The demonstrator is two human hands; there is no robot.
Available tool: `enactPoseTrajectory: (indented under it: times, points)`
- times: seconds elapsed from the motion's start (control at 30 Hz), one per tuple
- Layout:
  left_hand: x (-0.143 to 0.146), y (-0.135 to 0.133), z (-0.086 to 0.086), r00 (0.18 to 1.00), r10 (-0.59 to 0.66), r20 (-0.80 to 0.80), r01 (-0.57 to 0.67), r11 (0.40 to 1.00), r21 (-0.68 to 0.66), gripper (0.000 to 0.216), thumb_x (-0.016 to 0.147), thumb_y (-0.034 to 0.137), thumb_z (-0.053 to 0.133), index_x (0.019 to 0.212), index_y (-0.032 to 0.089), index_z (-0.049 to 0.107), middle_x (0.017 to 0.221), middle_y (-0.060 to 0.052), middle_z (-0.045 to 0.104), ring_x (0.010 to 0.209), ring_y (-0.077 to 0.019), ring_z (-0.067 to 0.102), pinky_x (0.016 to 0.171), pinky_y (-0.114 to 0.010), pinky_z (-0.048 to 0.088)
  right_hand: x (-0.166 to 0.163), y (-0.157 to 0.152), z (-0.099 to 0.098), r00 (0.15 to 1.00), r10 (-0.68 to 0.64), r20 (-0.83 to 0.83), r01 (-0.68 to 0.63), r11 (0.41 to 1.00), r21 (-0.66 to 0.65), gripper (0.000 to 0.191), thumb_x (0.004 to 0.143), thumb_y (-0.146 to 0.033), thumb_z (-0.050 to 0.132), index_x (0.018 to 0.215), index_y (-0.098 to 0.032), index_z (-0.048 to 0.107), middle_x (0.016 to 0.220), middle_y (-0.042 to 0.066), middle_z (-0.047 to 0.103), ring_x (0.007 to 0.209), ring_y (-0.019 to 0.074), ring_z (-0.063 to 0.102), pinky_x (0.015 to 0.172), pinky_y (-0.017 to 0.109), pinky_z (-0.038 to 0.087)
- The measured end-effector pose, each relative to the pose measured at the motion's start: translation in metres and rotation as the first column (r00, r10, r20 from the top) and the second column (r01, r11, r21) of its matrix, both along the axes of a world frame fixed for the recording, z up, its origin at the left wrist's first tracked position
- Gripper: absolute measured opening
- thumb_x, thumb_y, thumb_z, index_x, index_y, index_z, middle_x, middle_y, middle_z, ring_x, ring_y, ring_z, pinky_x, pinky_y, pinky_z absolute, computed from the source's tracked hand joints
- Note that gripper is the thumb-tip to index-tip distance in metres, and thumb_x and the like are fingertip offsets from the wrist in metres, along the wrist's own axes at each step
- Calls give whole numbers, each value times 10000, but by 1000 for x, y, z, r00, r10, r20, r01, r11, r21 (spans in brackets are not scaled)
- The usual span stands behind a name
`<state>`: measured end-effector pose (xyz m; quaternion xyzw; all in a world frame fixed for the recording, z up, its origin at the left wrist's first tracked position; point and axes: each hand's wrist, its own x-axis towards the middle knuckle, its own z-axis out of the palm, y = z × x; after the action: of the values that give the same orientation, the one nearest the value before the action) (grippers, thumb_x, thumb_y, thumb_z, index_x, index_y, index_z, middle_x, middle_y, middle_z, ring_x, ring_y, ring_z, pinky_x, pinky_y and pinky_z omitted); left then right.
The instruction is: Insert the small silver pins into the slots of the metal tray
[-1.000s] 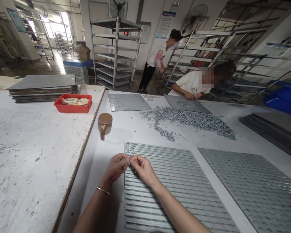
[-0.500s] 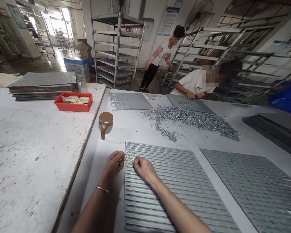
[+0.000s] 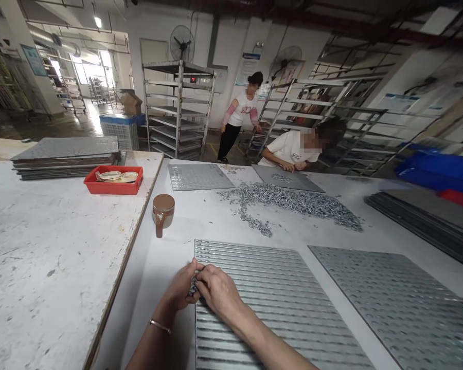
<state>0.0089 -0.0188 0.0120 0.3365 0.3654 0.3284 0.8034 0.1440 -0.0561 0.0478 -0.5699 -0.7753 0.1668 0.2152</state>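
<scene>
My left hand (image 3: 183, 289) is curled at the left edge of a ribbed grey metal plate (image 3: 270, 303) and holds a small bunch of metal parts (image 3: 193, 287). My right hand (image 3: 216, 290) lies against it with its fingers pinched at those parts. Both hands rest on the plate's near left corner. A wide scatter of the same small metal parts (image 3: 293, 200) lies on the white table (image 3: 165, 257) beyond the plate.
A brown lidded cup (image 3: 163, 211) stands left of the plate. A second grey plate (image 3: 401, 303) lies to the right. A red tray (image 3: 113, 180) and stacked plates (image 3: 67, 156) sit on the left table. One person sits across the table; another stands by metal racks (image 3: 177, 108).
My right hand has come back from the plate to my left hand and pinches at the parts there. The camera has tilted up a little. The standing person has straightened up.
</scene>
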Motion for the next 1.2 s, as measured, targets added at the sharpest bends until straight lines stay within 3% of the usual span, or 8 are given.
enactPoseTrajectory:
  times: [0.23,0.37,0.53,0.7,0.87,0.93,1.03,1.2]
  points:
    - [-3,4,0,992,-5,130,0,999,40,509,777,656,712,834,158,622,587,49,476,381,-38,288,358,-201,86,9,7,-2,990,-17,-140,21,999,31,221,975,-231,492,806,-214,634,830,46,672,801,190,624,749,289,452]
    - [-9,7,5,992,31,122,-41,996,81,435,772,567,743,780,147,632,629,18,539,401,-32,300,369,-202,104,13,12,-4,954,-45,-295,43,999,-10,251,984,-272,478,769,-216,593,777,34,672,788,189,611,756,292,448]
    - [-18,11,8,993,-2,116,-10,994,109,390,726,483,818,762,144,631,615,16,564,408,-26,288,370,-198,120,12,15,-6,948,-50,-313,46,999,-21,238,969,-298,496,779,-210,611,783,34,681,775,186,606,746,288,445]
    - [-18,10,6,990,90,109,-101,990,101,419,637,440,896,735,141,619,686,-18,626,446,-27,336,381,-185,141,11,17,-7,876,-117,-468,45,986,-163,228,947,-370,524,876,-198,657,792,24,714,677,157,602,653,262,448]
    - [-12,10,4,978,175,116,-184,980,72,420,605,415,913,734,137,627,700,-25,639,448,-24,338,381,-175,150,20,24,-18,777,-196,-598,39,964,-265,344,875,-489,578,935,-166,678,689,9,667,562,133,512,531,241,391]
    - [-13,13,2,961,252,115,-258,965,48,437,583,414,921,743,136,624,693,-16,625,445,-21,340,378,-170,146,25,25,-23,779,-227,-584,75,959,-274,337,853,-484,586,894,-163,682,635,-3,623,547,131,487,528,241,380]
    - [-19,19,-2,931,348,114,-353,935,29,447,580,411,918,759,134,616,680,10,584,446,-13,336,377,-165,131,30,22,-29,856,-226,-466,91,952,-293,240,821,-397,575,811,-180,677,626,-8,613,564,140,511,568,252,397]
    - [-26,24,-5,911,394,122,-398,918,9,448,587,361,907,863,113,655,733,-9,604,472,-17,345,375,-168,138,27,13,-37,915,-226,-334,130,949,-286,111,782,-291,562,798,-206,631,673,-12,656,603,154,578,623,263,420]
